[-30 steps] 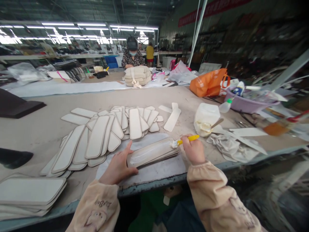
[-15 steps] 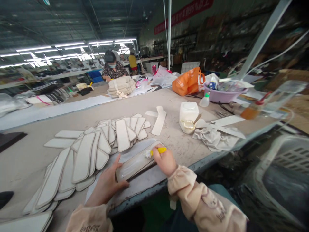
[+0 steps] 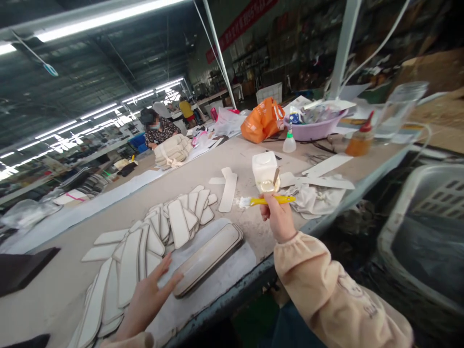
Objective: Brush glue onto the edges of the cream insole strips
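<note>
My right hand (image 3: 278,217) grips a yellow-handled brush (image 3: 275,199), its bristles coated in white paste and pointing left. Just behind it stands a white plastic container (image 3: 264,166) with an opening low on its side, and a stick leans out of it. My left hand (image 3: 150,290) has its fingers spread, at the near left end of a small stack of long rounded pale panels (image 3: 208,258); whether a fingertip touches the stack I cannot tell. The stack lies on a pale sheet (image 3: 239,256). Many similar panels (image 3: 128,256) overlap in a heap to the left.
Beyond the container are an orange bag (image 3: 263,121), a purple basin (image 3: 315,128) and a bottle of amber liquid (image 3: 359,140). A crumpled cloth (image 3: 319,198) lies near the right table edge, with a plastic basket (image 3: 427,232) beside it. A person (image 3: 159,126) works across the table.
My right hand has lifted the brush off the top panel and carried it up and right to the container. My left hand has loosened from the stack's end. The camera view has tilted.
</note>
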A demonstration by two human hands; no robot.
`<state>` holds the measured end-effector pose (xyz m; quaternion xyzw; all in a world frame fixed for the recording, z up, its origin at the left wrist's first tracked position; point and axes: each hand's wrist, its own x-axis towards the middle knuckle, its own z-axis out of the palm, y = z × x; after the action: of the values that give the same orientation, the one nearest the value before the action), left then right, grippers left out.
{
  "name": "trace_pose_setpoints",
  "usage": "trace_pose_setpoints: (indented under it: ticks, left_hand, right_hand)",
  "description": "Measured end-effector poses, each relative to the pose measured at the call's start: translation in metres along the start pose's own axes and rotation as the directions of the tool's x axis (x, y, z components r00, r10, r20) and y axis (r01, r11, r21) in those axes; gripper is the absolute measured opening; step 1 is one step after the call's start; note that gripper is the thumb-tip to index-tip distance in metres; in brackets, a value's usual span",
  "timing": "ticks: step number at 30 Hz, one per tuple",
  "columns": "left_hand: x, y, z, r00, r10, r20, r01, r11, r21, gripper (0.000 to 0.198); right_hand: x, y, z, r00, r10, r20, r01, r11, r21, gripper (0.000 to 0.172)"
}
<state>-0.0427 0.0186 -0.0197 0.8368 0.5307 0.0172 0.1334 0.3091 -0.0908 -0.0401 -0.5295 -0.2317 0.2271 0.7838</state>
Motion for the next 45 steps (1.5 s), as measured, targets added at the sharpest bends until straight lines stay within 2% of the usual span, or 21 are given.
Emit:
trace_pose_setpoints:
  ticks: [3,5,6,8,11,13,16,20,24,30,37,39,41,45]
  left_hand:
    - [0.026,0.034,-0.018,0.996,0.057,-0.066,-0.053,0.997,0.056,0.052]
    - [0.054,0.068,-0.022,0.981,0.180,-0.071,-0.171,0.978,0.121,0.045]
    - [0.071,0.086,-0.021,0.968,0.247,-0.037,-0.238,0.957,0.169,0.043]
    - [0.109,0.121,-0.012,0.939,0.335,0.076,-0.343,0.904,0.255,0.039]
    - [0.162,0.160,0.012,0.912,0.366,0.185,-0.407,0.860,0.307,0.031]
    - [0.189,0.177,0.027,0.893,0.367,0.259,-0.440,0.830,0.343,0.026]
    - [0.213,0.192,0.045,0.861,0.353,0.366,-0.486,0.784,0.386,0.018]
    - [0.222,0.202,0.053,0.828,0.320,0.462,-0.525,0.731,0.435,0.023]
    - [0.221,0.206,0.056,0.824,0.294,0.485,-0.532,0.696,0.483,0.028]
    - [0.216,0.200,0.061,0.848,0.304,0.434,-0.507,0.703,0.499,0.028]
    - [0.216,0.194,0.060,0.887,0.356,0.294,-0.455,0.786,0.419,0.009]
    - [0.217,0.191,0.050,0.906,0.365,0.214,-0.422,0.822,0.383,0.010]
    - [0.215,0.186,0.031,0.923,0.368,0.117,-0.385,0.861,0.331,0.015]
    - [0.194,0.169,-0.024,0.927,0.374,-0.041,-0.357,0.909,0.213,0.023]
  right_hand:
    - [0.004,-0.006,-0.009,0.999,-0.025,-0.045,0.028,0.998,0.061,0.032]
    - [0.005,-0.010,-0.013,0.997,-0.041,-0.071,0.046,0.996,0.079,0.031]
    - [0.006,-0.012,-0.015,0.996,-0.046,-0.081,0.053,0.995,0.086,0.030]
    - [0.008,-0.015,-0.018,0.994,-0.051,-0.096,0.061,0.992,0.107,0.028]
    - [0.011,-0.017,-0.021,0.993,-0.045,-0.108,0.060,0.988,0.139,0.028]
    - [0.013,-0.017,-0.023,0.993,-0.033,-0.112,0.049,0.988,0.145,0.027]
    - [0.016,-0.017,-0.025,0.993,-0.017,-0.113,0.033,0.990,0.139,0.028]
    - [0.018,-0.016,-0.026,0.995,-0.023,-0.099,0.034,0.993,0.111,0.028]
    - [0.020,-0.016,-0.027,0.995,-0.015,-0.098,0.026,0.993,0.113,0.025]
    - [0.019,-0.016,-0.029,0.995,-0.010,-0.099,0.021,0.993,0.113,0.024]
    - [0.020,-0.015,-0.027,0.997,0.001,-0.080,0.006,0.996,0.091,0.024]
    - [0.020,-0.014,-0.026,0.997,-0.020,-0.078,0.024,0.998,0.059,0.025]
    - [0.019,-0.012,-0.024,0.995,-0.070,-0.071,0.072,0.997,0.029,0.025]
    - [0.012,-0.006,-0.020,0.968,-0.251,0.021,0.252,0.966,-0.065,0.025]
